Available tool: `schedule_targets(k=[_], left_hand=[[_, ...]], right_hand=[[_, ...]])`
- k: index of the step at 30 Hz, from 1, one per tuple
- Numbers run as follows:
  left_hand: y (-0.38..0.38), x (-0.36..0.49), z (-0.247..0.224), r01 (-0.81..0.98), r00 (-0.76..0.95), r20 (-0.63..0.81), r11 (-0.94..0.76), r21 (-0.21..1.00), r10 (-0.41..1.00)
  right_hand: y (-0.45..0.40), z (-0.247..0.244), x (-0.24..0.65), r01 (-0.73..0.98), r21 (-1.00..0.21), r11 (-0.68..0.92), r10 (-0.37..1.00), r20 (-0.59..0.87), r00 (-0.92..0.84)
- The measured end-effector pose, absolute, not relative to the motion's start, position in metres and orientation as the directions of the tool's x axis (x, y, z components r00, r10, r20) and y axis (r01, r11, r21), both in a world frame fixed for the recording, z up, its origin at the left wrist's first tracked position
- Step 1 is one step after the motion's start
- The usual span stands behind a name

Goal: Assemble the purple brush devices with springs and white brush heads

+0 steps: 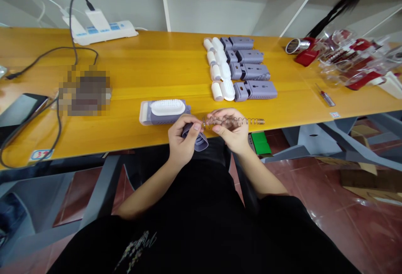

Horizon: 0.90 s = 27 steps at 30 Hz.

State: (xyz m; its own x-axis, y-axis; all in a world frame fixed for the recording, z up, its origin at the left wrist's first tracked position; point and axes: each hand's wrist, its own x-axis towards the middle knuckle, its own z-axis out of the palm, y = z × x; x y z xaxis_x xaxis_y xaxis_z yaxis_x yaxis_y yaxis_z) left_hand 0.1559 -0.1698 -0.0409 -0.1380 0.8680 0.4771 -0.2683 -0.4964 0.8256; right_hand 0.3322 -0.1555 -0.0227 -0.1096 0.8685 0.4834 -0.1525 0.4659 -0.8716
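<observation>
A long yellow wooden counter (pixel 150 60) runs across the view, with a white power strip (pixel 100 31) and its dark cables at the far left corner. Clear plastic bags (pixel 351 58) holding red parts are heaped at the far right corner. Four rows of lilac casings (pixel 255 90) and white caps (pixel 228 90) lie near the middle of the far edge. Closer to the near edge, a finished-looking lilac and white brush (pixel 165 112) lies on its back.

Both hands work just over the near edge. The left hand (pixel 184 138) is closed around a lilac plastic shell (pixel 195 138), which looks light and stiff, and is best held by its curved body as it is here. The right hand (pixel 228 130) pinches a coil spring (pixel 232 121) between thumb and fingers near its left end. The spring's long axis lies level, parallel to the near edge, and its tighter metal-coloured end points right, out past the hand. It looks light and springy, and its free end would likely whip or bend sideways, so a grip close to the coils at the held end seems steadiest. A small screwdriver (pixel 325 96) lies near the right edge.
</observation>
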Motion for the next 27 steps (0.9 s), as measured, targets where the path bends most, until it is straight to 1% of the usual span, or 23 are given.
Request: schedule_targets(k=[2, 6, 11, 13, 19, 23, 27], left_hand=[[-0.170, 0.154, -0.041, -0.250, -0.126, 0.492, -0.507, 0.825, 0.861], [-0.169, 0.152, -0.043, -0.239, -0.124, 0.493, -0.509, 0.827, 0.861], [-0.172, 0.153, -0.041, -0.305, -0.127, 0.450, -0.467, 0.830, 0.884], [-0.173, 0.154, -0.039, -0.333, -0.134, 0.424, -0.444, 0.832, 0.896], [-0.175, 0.157, -0.035, -0.313, -0.181, 0.342, -0.383, 0.869, 0.922], [-0.175, 0.157, -0.034, -0.298, -0.224, 0.374, -0.428, 0.853, 0.900], [-0.174, 0.157, -0.036, -0.196, -0.248, 0.452, -0.501, 0.843, 0.857]], right_hand=[[-0.158, -0.021, 0.332, -0.137, -0.869, 0.476, 0.861, 0.492, -0.127], [-0.159, -0.017, 0.333, -0.174, -0.843, 0.508, 0.832, 0.533, -0.155], [-0.157, -0.016, 0.334, -0.155, -0.860, 0.486, 0.849, 0.506, -0.152], [-0.156, -0.017, 0.334, -0.173, -0.867, 0.467, 0.861, 0.490, -0.137], [-0.151, -0.019, 0.337, -0.252, -0.862, 0.440, 0.876, 0.473, -0.089], [-0.147, -0.025, 0.341, -0.258, -0.875, 0.410, 0.890, 0.445, -0.094], [-0.145, -0.029, 0.340, -0.247, -0.874, 0.418, 0.883, 0.455, -0.117]])
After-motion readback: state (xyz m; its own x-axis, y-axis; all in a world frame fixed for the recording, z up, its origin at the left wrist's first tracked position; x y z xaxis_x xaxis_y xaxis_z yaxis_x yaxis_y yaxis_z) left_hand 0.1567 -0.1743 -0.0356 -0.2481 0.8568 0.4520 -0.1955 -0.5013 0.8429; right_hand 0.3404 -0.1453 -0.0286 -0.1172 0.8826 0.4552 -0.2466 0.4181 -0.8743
